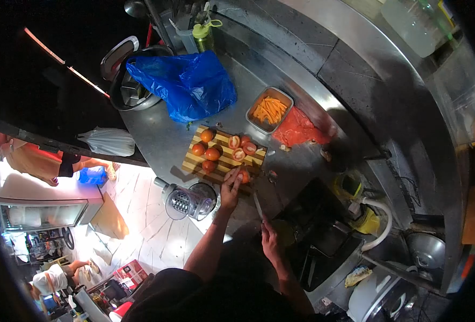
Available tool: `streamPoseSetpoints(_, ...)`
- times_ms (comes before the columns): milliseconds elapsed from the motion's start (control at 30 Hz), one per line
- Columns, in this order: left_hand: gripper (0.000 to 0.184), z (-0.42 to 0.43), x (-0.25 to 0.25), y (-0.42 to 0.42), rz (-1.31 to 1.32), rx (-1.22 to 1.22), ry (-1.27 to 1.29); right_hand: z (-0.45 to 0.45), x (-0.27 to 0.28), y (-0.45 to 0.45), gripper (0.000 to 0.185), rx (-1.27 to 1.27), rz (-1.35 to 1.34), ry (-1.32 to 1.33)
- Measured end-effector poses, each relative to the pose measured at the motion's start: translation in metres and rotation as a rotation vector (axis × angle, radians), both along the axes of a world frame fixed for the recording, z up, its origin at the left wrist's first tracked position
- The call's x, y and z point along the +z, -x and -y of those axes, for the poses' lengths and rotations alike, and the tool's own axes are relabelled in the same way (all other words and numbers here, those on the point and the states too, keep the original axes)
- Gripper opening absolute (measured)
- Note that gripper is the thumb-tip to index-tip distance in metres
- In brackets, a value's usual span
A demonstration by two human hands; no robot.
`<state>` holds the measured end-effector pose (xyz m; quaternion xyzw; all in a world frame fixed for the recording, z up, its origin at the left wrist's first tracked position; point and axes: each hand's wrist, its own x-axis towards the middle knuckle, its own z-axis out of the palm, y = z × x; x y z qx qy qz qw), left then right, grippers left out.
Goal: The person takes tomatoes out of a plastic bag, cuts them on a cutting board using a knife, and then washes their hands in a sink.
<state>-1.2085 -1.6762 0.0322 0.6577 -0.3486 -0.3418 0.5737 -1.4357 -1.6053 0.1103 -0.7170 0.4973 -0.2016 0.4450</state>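
A striped wooden cutting board (224, 161) lies on the steel counter. Several whole tomatoes (212, 154) rest on its left side, and cut tomato halves (238, 154) sit with their faces up near its right edge. At the board's near edge my left hand (230, 189) has its fingers closed round a tomato (244, 175). My right hand (269, 240) grips a knife (258, 205) by the handle, its blade pointing up toward the board, apart from the tomato. A spoon (272, 175) lies right of the board.
A metal tray (252, 119) of carrot sticks (270, 110) stands beyond the board, by a red plastic bag (302, 127). A blue bag (186, 83) sits at the back left. A rotary grater (183, 203) stands left of my arm. Other people (30, 158) are at far left.
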Motion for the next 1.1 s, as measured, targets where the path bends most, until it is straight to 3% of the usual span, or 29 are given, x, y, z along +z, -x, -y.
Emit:
streamPoseSetpoints(200,0.037,0.001,-0.002,0.006,0.254,0.053,0.038,0.002,0.028,-0.003,0.05,0.046,-0.041,0.068)
streamPoseSetpoints(300,0.027,0.001,-0.006,0.019,-0.257,0.171,0.152,0.0,0.025,-0.001,0.051,0.067,-0.074,0.119)
streamPoseSetpoints(400,0.018,-0.001,-0.016,0.014,-0.328,0.141,0.076,-0.001,0.033,0.0,0.042,0.052,-0.111,0.06)
streamPoseSetpoints(500,0.019,-0.001,0.016,0.016,-0.17,0.157,0.045,-0.004,0.034,0.003,0.046,0.053,-0.143,0.099)
streamPoseSetpoints(600,0.02,-0.001,-0.018,0.017,-0.316,0.183,0.056,0.008,0.054,0.003,0.049,0.1,-0.176,0.205)
streamPoseSetpoints(833,0.018,-0.005,-0.029,0.014,-0.165,0.171,0.087,0.022,0.085,-0.011,0.055,0.181,-0.361,0.076)
streamPoseSetpoints(933,0.017,-0.009,-0.029,0.016,-0.172,0.151,0.065,0.027,0.051,-0.021,0.063,0.177,-0.245,0.286)
streamPoseSetpoints(1033,0.017,-0.01,-0.019,0.017,-0.252,0.144,0.071,0.033,-0.011,-0.036,0.053,0.147,-0.367,0.12)
streamPoseSetpoints(1100,0.017,-0.006,-0.022,0.016,-0.306,0.155,0.069,0.03,-0.022,-0.033,0.058,0.189,-0.388,0.284)
